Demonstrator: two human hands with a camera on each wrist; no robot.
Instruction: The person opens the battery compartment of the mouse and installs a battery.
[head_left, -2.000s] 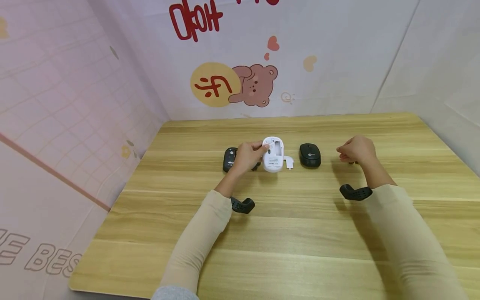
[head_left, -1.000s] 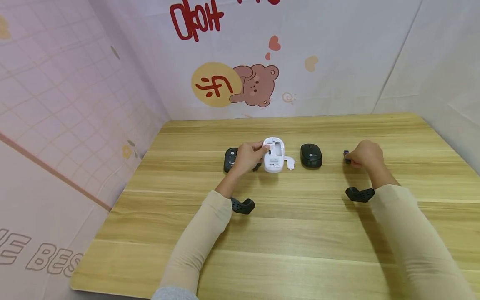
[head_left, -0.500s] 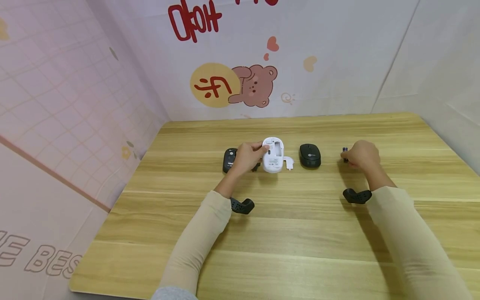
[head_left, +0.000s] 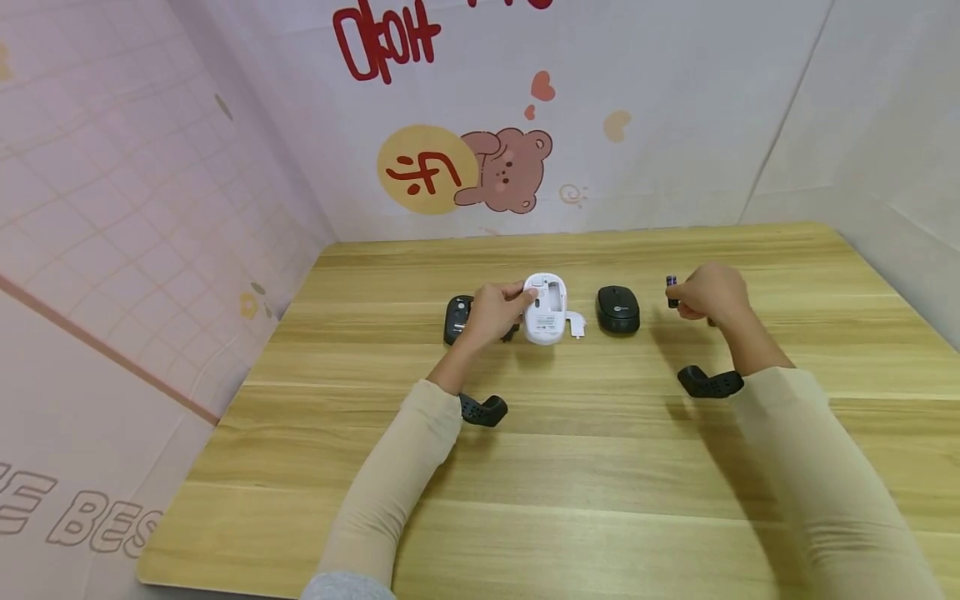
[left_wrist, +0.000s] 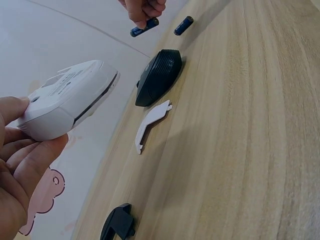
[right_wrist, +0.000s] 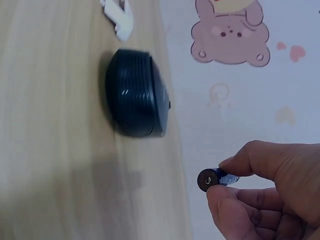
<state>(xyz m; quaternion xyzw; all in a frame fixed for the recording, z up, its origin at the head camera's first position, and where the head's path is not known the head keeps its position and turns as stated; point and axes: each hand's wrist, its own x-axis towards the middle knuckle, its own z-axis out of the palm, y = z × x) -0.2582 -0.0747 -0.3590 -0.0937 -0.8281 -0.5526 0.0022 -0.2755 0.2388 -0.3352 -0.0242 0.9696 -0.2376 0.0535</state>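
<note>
My left hand [head_left: 493,317] grips a white computer mouse [head_left: 546,323] by its left side, underside facing up with the battery bay uncovered. Its loose white cover [left_wrist: 151,121] lies on the table just right of it. Between thumb and fingers, my right hand [head_left: 716,293] pinches a dark blue battery [right_wrist: 220,179] above the table, one end toward the right wrist camera. A second battery [left_wrist: 183,25] lies on the table near that hand, mostly hidden in the head view. A black mouse [head_left: 618,310] sits right side up between the two hands.
Another black mouse [head_left: 456,320] lies bottom up, partly behind my left hand. A small black cover [left_wrist: 118,222] rests beside it. The wooden table [head_left: 585,492] meets a printed wall cloth [head_left: 637,183] at the back. A dark wrist mount [head_left: 483,411] sticks out from each sleeve.
Over the last second my right hand has risen from the table and shifted slightly left, carrying the battery. The left hand and the white mouse have stayed in place.
</note>
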